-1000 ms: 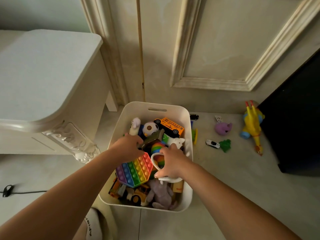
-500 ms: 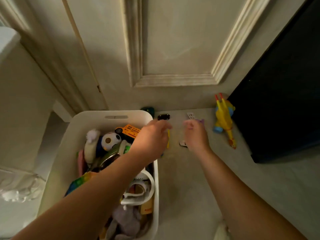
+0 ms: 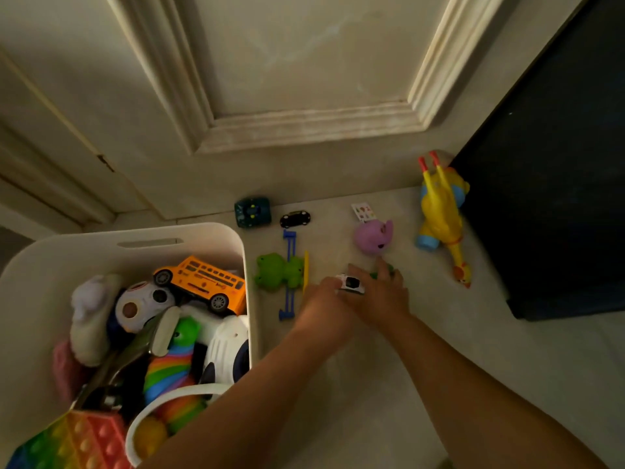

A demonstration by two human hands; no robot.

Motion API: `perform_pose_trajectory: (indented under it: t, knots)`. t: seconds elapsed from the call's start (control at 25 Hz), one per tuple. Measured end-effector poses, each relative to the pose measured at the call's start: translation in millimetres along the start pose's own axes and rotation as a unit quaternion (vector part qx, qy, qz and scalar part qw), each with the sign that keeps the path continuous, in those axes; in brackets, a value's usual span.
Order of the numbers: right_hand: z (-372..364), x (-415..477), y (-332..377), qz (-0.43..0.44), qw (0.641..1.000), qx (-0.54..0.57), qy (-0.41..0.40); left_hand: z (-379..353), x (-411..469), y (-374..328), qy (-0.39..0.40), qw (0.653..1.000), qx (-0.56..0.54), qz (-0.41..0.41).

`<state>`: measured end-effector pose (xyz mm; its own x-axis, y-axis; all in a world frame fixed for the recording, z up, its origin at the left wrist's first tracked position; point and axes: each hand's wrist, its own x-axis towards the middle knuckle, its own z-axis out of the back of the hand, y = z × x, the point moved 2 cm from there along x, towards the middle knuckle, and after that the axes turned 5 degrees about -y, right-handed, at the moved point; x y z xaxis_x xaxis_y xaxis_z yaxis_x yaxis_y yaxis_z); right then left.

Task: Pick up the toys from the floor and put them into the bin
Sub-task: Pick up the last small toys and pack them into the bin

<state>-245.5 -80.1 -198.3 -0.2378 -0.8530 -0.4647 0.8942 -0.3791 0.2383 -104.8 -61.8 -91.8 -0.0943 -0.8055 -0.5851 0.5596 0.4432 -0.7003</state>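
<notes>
The white bin (image 3: 189, 236) stands on the floor (image 3: 473, 367) at the left, heaped with toys. An orange school bus (image 3: 203, 282) lies tilted at the top, near the far wall. Beside it sit a white ball with dark patches (image 3: 143, 308) and a pale plush piece (image 3: 89, 316). Lower down are a green-headed rainbow toy (image 3: 176, 363), a white and dark blue toy (image 3: 230, 350) against the right wall, a white ring handle (image 3: 148, 411), and a rainbow pop-it (image 3: 81, 438) cut off by the lower edge. What lies beneath these cannot be made out.

More toys remain on the floor to the right of the bin. A green frog (image 3: 277, 272) lies just beside the bin wall, crossed by a blue stick frame (image 3: 289, 265) with a yellow strip (image 3: 306, 270) next to it. Farther back are a dark teal cube (image 3: 252, 216), a small black car (image 3: 295, 219), a small printed card (image 3: 363, 211), a purple animal toy (image 3: 372, 236), and a yellow rubber chicken (image 3: 443, 218) beside a black cabinet (image 3: 558, 184).

The left hand (image 3: 324, 306) and right hand (image 3: 378, 296) meet over the floor, with a small white car (image 3: 351, 284) between them at the fingers. Whether either grip is closed on it cannot be told. The right fingers spread over something green (image 3: 375, 275), mostly hidden.
</notes>
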Motion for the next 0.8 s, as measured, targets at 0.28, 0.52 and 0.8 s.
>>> perform_pose_trajectory:
  t: [0.28, 0.52, 0.8]
  knots:
    - [-6, -4, 3, 0.016, 0.968, 0.197, -0.156, -11, 37, -9, -0.055, 0.972, -0.155, 0.166]
    - [35, -25, 43, 0.121, 0.887, 0.435, -0.095, -2, 42, -15, 0.011, 0.859, -0.456, 0.231]
    - [51, -41, 72, 0.173, 0.877, 0.431, -0.123, 13, 40, -17, 0.042, 0.767, -0.608, 0.201]
